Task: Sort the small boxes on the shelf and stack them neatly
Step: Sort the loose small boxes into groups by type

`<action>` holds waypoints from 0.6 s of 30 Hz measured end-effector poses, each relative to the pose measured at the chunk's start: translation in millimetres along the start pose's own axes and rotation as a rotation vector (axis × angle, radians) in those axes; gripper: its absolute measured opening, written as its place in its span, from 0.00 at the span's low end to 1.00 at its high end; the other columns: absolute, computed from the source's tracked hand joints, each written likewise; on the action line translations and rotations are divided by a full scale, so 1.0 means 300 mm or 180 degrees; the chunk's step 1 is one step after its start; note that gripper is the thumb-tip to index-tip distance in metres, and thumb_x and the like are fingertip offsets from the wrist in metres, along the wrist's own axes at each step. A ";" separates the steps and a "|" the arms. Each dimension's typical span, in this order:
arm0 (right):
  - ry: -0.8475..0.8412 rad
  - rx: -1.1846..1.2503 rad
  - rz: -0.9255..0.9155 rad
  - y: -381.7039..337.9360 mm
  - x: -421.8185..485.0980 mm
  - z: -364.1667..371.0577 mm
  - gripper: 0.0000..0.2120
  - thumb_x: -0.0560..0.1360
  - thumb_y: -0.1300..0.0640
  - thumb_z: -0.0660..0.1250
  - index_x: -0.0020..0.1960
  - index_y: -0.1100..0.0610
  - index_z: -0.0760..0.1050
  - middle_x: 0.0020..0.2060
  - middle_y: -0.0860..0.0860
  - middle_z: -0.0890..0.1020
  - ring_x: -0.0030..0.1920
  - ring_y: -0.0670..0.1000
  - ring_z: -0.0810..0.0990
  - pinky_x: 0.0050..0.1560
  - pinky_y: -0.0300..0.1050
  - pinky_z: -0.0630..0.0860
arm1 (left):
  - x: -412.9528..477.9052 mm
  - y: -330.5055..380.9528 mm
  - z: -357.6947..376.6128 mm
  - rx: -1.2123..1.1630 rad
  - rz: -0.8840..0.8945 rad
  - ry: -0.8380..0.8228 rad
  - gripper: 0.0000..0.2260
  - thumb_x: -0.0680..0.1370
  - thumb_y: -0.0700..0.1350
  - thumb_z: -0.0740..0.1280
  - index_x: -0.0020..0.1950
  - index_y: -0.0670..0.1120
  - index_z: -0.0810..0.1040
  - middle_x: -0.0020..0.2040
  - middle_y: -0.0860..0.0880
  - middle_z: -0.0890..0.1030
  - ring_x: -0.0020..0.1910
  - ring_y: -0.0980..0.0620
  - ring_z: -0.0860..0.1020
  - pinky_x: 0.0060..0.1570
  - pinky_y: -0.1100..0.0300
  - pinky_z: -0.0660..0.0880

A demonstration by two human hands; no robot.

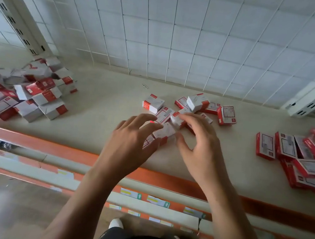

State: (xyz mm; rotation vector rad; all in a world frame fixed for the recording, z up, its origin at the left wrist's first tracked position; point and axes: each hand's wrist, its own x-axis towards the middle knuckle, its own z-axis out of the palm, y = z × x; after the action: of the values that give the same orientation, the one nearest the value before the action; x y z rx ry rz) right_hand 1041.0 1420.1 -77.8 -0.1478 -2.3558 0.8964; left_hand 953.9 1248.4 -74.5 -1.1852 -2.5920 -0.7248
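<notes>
Small red-and-white boxes lie in a loose cluster (pixel 192 105) in the middle of the beige shelf (pixel 104 102). My left hand (pixel 131 142) and my right hand (pixel 200 144) hover over the near part of the cluster, fingers spread and bent. Between them sits a white box (pixel 166 131); my left fingertips touch its top and my right thumb is at its right side. My right fingertips reach a second box (pixel 176 119) just behind it. The boxes under my palms are partly hidden.
A jumbled heap of the same boxes (pixel 30 91) fills the shelf's left end. Flatter red boxes (pixel 299 152) lie in rows at the right. An orange rail (pixel 54 146) edges the shelf front. A wire grid (pixel 180 34) backs it, with slotted uprights (pixel 312 99) at the sides.
</notes>
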 end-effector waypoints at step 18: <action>-0.0676 -0.0221 0.0208 -0.005 -0.036 0.038 0.21 0.69 0.63 0.75 0.61 0.54 0.79 0.52 0.50 0.75 0.53 0.48 0.77 0.54 0.36 0.74 | -0.091 -0.055 -0.016 -0.0213 -0.0476 -0.0209 0.18 0.72 0.52 0.73 0.61 0.51 0.78 0.53 0.54 0.79 0.51 0.51 0.78 0.47 0.59 0.72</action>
State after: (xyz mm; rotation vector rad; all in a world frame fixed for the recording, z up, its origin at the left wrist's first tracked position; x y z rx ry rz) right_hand 1043.3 1409.0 -89.0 -0.1657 -2.5939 0.9000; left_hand 959.4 1218.9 -86.2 -1.0584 -2.7543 -0.8212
